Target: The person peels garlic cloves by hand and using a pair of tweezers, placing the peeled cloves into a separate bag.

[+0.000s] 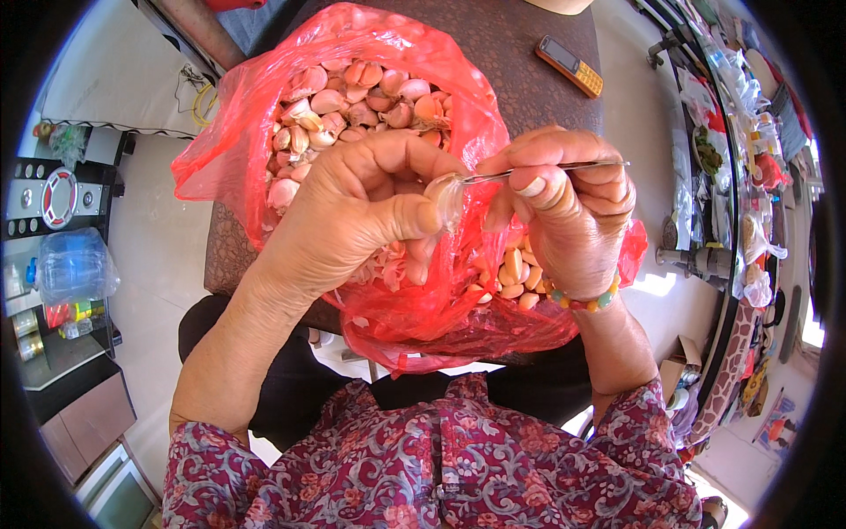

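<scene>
Between the thumb and fingers of my left hand [360, 205] is a garlic clove [447, 198] with papery skin on it. My right hand [562, 198] grips a thin metal tool [581, 165], and its narrow end meets the top of the clove. What kind of tool it is cannot be told. Behind my left hand, a red plastic bag [383, 40] lies open, full of unpeeled garlic cloves [370, 99]. Below my hands, peeled cloves [519, 271] rest on a second spread of red plastic [436, 330]. Loose garlic skins [386, 264] lie beneath my left hand, partly hidden by it.
An orange keypad phone [570, 66] lies on the brown patterned tabletop [529, 99] at the far right. Crowded shelves [720, 165] stand along the right. To the left are a cabinet [86, 423] and a blue water jug [73, 264]. Another person's arm [205, 30] shows at the upper left.
</scene>
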Available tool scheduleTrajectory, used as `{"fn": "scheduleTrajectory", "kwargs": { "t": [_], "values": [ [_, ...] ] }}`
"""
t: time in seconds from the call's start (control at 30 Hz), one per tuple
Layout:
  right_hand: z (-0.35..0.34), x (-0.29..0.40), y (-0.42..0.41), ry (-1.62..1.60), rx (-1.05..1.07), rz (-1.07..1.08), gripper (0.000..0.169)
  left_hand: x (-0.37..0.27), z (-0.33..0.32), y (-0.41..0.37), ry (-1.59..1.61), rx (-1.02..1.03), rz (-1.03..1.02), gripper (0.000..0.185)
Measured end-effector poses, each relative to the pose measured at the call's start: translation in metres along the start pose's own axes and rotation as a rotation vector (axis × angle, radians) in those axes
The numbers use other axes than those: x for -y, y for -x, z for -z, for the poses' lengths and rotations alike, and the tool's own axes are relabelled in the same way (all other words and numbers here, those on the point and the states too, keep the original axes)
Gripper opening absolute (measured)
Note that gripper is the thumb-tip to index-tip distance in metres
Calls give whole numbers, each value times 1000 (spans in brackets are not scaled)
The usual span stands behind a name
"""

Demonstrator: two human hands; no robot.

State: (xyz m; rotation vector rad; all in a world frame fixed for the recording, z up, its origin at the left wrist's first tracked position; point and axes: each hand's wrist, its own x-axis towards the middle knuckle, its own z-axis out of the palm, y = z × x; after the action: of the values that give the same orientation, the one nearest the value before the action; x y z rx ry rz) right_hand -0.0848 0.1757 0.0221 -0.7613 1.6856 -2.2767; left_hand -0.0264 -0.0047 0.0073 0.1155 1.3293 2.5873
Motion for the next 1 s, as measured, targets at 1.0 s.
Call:
{"fn": "scheduleTrajectory", "kwargs": {
  "t": [1.0],
  "values": [
    [-11, -25, 12, -42, 71, -245, 10, 2, 17, -11, 67, -175, -179, 18]
  ]
}}
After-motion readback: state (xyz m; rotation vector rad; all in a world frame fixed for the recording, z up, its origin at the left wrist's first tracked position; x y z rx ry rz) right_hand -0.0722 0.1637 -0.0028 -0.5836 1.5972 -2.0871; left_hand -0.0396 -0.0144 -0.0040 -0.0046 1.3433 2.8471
